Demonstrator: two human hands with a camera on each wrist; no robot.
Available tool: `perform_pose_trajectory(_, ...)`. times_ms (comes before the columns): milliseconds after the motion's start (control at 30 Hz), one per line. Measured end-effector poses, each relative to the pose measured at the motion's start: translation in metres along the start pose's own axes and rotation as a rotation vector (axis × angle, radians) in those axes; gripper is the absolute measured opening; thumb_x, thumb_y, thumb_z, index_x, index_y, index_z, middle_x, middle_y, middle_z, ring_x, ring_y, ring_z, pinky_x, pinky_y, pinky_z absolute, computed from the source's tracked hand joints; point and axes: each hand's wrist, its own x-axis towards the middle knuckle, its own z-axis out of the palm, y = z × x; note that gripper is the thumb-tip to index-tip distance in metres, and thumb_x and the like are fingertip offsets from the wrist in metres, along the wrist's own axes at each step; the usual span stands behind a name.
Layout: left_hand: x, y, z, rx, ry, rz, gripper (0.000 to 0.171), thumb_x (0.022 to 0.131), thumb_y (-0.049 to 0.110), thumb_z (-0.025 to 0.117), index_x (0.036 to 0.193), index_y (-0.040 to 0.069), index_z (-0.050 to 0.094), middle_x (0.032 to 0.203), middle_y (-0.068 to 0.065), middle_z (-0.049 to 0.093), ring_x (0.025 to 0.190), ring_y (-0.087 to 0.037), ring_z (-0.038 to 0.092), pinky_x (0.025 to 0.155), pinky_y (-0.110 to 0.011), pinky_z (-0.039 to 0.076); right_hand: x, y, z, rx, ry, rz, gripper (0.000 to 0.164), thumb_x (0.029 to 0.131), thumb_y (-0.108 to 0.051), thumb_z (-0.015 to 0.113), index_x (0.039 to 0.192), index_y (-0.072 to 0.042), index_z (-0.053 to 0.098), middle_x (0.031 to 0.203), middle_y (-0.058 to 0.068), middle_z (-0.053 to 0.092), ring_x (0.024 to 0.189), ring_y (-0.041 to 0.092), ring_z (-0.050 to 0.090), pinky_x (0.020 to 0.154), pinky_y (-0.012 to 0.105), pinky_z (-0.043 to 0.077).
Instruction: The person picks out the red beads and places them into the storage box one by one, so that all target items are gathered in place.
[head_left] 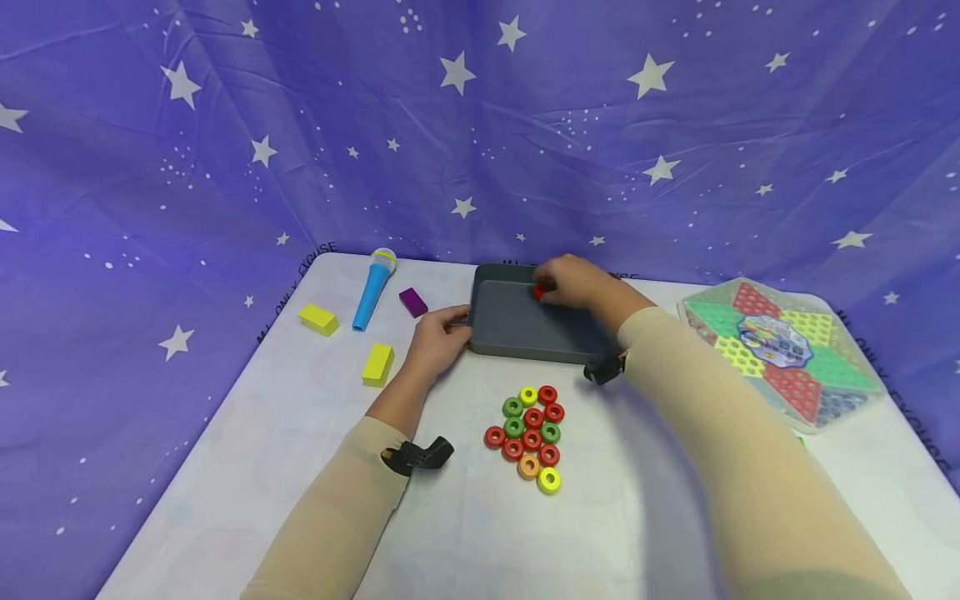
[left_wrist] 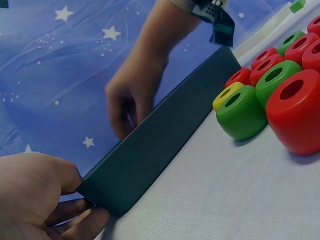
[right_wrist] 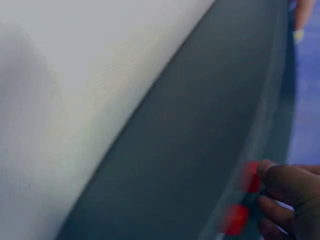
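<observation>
A shallow dark grey tray (head_left: 540, 325) lies at the back middle of the table. My left hand (head_left: 441, 337) holds its left wall, thumb and fingers at the corner (left_wrist: 107, 197). My right hand (head_left: 573, 283) reaches over the tray's back side, its fingers bent downward. Right at its fingertips is a red ring (right_wrist: 251, 176), with a second red ring (right_wrist: 235, 220) beside it along the tray's wall; both look blurred. In front of the tray sits a cluster of rings in several colours, among them a green ring (left_wrist: 241, 114) and an orange ring (head_left: 528, 467).
To the left lie a blue toy microphone (head_left: 370, 292), a purple block (head_left: 413, 302), a yellow block (head_left: 319, 320) and another yellow block (head_left: 378, 365). A hexagonal game board (head_left: 780, 350) is at the right, near my right forearm. A starry purple cloth (head_left: 480, 125) hangs behind the table.
</observation>
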Motion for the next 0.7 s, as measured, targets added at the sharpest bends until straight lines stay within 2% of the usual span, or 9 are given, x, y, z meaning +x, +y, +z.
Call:
perform_pose_trajectory(100, 0.0, 0.0, 0.0, -0.007, -0.001, 0.002, 0.044, 0.094, 0.01, 0.065, 0.138, 0.01, 0.063, 0.124, -0.007, 0.069, 0.099, -0.02, 0.065, 0.08, -0.027, 0.061, -0.011, -0.008, -0.013, 0.058, 0.047, -0.02, 0.041, 0.09, -0.013, 0.075, 0.128, 0.001, 0.067, 0.124, 0.018, 0.068, 0.115, 0.033, 0.064, 0.1, 0.05, 0.052)
perform_pose_trajectory(167, 0.0, 0.0, 0.001, -0.012, -0.002, 0.002, 0.044, 0.094, 0.01, 0.065, 0.138, 0.01, 0.063, 0.125, -0.008, 0.069, 0.099, -0.02, 0.065, 0.08, -0.027, 0.061, -0.022, -0.015, -0.023, 0.094, 0.082, -0.037, 0.041, 0.09, -0.013, 0.074, 0.129, 0.001, 0.066, 0.123, 0.018, 0.068, 0.112, 0.033, 0.066, 0.098, 0.05, 0.053)
perform_pose_trajectory(267, 0.0, 0.0, 0.001, -0.012, -0.004, 0.002, 0.045, 0.094, 0.01, 0.065, 0.139, 0.01, 0.063, 0.125, -0.008, 0.069, 0.099, -0.02, 0.065, 0.079, -0.026, 0.061, -0.045, -0.029, -0.033, 0.148, 0.12, -0.057, 0.037, 0.091, -0.015, 0.074, 0.126, -0.004, 0.069, 0.112, 0.012, 0.072, 0.101, 0.025, 0.069, 0.09, 0.044, 0.058)
perform_pose_trajectory(367, 0.0, 0.001, 0.001, -0.01, -0.002, 0.0, 0.044, 0.094, 0.01, 0.065, 0.139, 0.011, 0.063, 0.123, -0.007, 0.069, 0.1, -0.02, 0.065, 0.079, -0.027, 0.061, -0.072, -0.042, -0.035, 0.198, 0.134, -0.101, 0.031, 0.092, -0.018, 0.075, 0.121, -0.009, 0.071, 0.097, 0.002, 0.071, 0.086, 0.016, 0.067, 0.078, 0.036, 0.059)
perform_pose_trajectory(533, 0.0, 0.001, 0.002, -0.003, -0.001, -0.011, 0.044, 0.095, 0.011, 0.065, 0.139, 0.012, 0.063, 0.123, -0.007, 0.069, 0.101, -0.02, 0.065, 0.082, -0.027, 0.061, -0.111, -0.061, -0.017, 0.229, 0.118, -0.18, 0.026, 0.09, -0.017, 0.077, 0.115, -0.01, 0.073, 0.093, -0.005, 0.071, 0.079, 0.008, 0.064, 0.07, 0.03, 0.057)
perform_pose_trajectory(700, -0.001, 0.0, 0.002, 0.001, 0.002, -0.017, 0.044, 0.095, 0.012, 0.065, 0.139, 0.011, 0.063, 0.122, -0.006, 0.069, 0.101, -0.02, 0.065, 0.082, -0.027, 0.061, -0.135, -0.071, 0.014, 0.253, 0.034, -0.139, 0.027, 0.09, -0.013, 0.077, 0.116, -0.01, 0.074, 0.103, 0.001, 0.075, 0.08, 0.006, 0.063, 0.071, 0.027, 0.057)
